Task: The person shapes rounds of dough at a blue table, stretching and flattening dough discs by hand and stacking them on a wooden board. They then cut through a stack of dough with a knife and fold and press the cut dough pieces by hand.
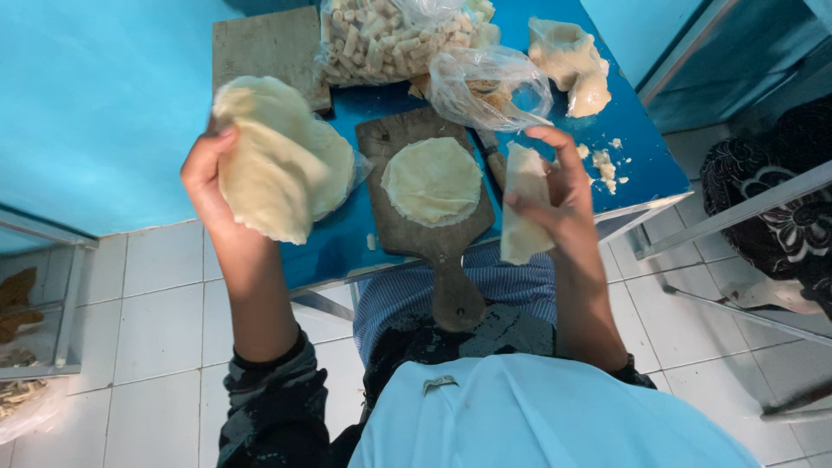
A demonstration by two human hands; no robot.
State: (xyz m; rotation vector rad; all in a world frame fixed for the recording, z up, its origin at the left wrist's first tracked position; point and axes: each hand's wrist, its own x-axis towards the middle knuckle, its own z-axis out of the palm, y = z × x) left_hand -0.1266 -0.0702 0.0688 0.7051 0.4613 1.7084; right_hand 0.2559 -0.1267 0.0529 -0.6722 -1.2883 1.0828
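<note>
Head view looks straight down on me at the blue bench [641, 165]. Left hand [206, 178] is raised at the bench's left edge, fingers closed around the rim of a stack of thin pale dough rounds [277, 165] — thumb side behind, fingertips curled over the top edge, so the stack hangs upright against my palm. Right hand [555, 186] is up on the other side, pinching a single folded sheet [523, 204] between thumb and fingers; it droops below my grip, clear of the bench.

Between the two hands lies the wooden paddle board [433, 225], handle pointing toward me, with one flat round [432, 180] centred on it. Behind it sit a bag of short pale sticks [381, 39], a crumpled empty bag [490, 87], a lump of dough [572, 65] at the far right, a few crumbs [604, 165], and a second board [269, 52] at the back left.

I judge the step to be sorting sheets — one peeled off, the stack held apart. Next move, as I read it, calls for a gentle lay-down: the sheet looks thin and limp, likely to stick or tear if dropped folded.
</note>
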